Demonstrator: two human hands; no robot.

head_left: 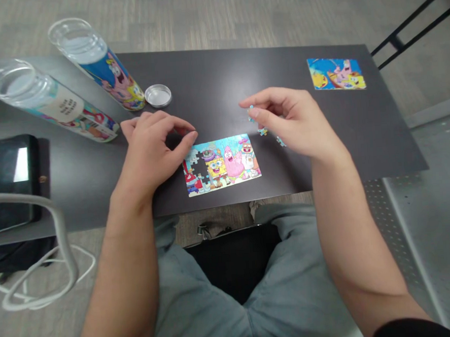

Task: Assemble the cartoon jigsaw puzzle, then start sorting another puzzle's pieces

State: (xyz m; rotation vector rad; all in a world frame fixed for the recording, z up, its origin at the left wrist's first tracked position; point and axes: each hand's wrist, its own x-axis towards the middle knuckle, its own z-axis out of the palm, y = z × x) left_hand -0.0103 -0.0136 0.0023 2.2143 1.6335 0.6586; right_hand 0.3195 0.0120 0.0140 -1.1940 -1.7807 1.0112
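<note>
A jigsaw puzzle (pixel 234 163) with cartoon figures lies on the dark table, with a gap in its left part where the tabletop shows through. My left hand (pixel 153 147) rests at the puzzle's upper left corner, fingers curved, thumb and forefinger slightly apart, holding nothing that I can see. To the right of the puzzle, my right hand (pixel 293 121) is raised over the table and pinches a small light blue puzzle piece (pixel 251 113) at the thumb tip. Below that hand lie two loose pieces, one yellowish (pixel 263 131) and one blue (pixel 281 141), partly near its shadow.
Two clear cartoon-printed tubes (pixel 118 81) (pixel 79 114) stand at the left, a round metal lid (pixel 158 96) beside them. A cartoon picture card (pixel 337 74) lies at the far right. A black tablet-like device (pixel 8 181) and white cable (pixel 64 244) occupy the left edge.
</note>
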